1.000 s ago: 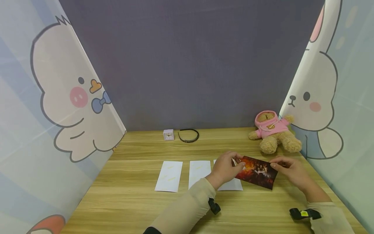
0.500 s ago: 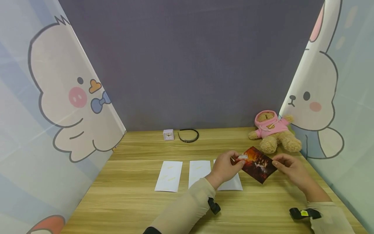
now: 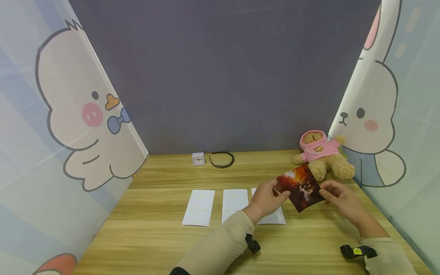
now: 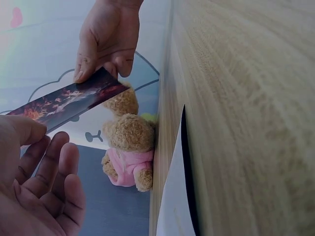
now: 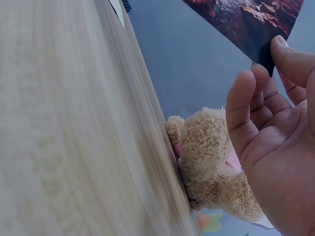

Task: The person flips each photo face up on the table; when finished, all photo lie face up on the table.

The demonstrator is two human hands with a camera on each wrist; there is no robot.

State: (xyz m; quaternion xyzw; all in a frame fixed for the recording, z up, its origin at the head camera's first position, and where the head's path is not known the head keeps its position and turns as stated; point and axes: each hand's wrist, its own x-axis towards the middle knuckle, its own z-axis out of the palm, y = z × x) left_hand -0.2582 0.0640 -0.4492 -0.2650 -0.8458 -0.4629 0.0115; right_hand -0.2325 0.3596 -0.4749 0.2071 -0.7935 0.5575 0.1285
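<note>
A dark red and orange printed picture card (image 3: 302, 187) is held above the table between both hands. My left hand (image 3: 264, 200) pinches its left side between thumb and fingers. At the right corner, my right hand (image 3: 340, 196) grips it with thumb and fingertips. In the left wrist view the card (image 4: 74, 101) spans from one hand to the other, tilted. The right wrist view shows a corner of the card (image 5: 246, 24) pinched by the right thumb. Below the left hand lies a white sheet (image 3: 273, 217), partly covered by that hand.
Two more white sheets (image 3: 199, 208) (image 3: 235, 202) lie left of the hands. A small clock (image 3: 198, 159) and a black toothed headband (image 3: 222, 165) stand at the back. A teddy bear (image 3: 323, 152) in a pink hoodie sits at the back right, just beyond the card.
The card has turned between the hands, its top edge swinging up in front of the bear's leg and its lower corner shifting left. Both hands stay nearly in place.
</note>
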